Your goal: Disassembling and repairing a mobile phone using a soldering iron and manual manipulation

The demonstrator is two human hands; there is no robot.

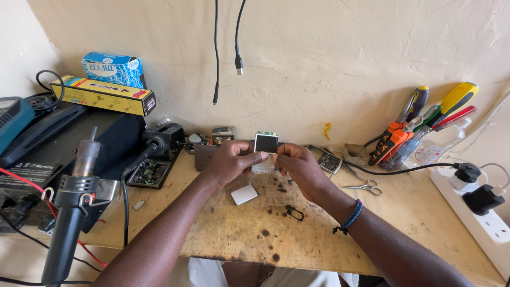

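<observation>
Both hands meet over the middle of a worn wooden bench (297, 223). My left hand (229, 159) and my right hand (298, 165) together hold a small opened phone board (265, 151) upright: it has a dark square screen on top and a white keypad part below. A thin ribbon hangs from it toward a small white cover (244, 195) lying flat on the bench just below my left hand. A small black plastic ring piece (294, 213) lies in front of my right wrist, which wears a blue and black bead bracelet.
A hot-air gun (74, 202) stands at the near left beside a black power supply (48, 159) with boxes on top. Behind the hands lie a keypad phone (325, 159), scissors (366, 186) and screwdrivers in a holder (419, 127). A white power strip (489, 223) sits right. Cables hang from above.
</observation>
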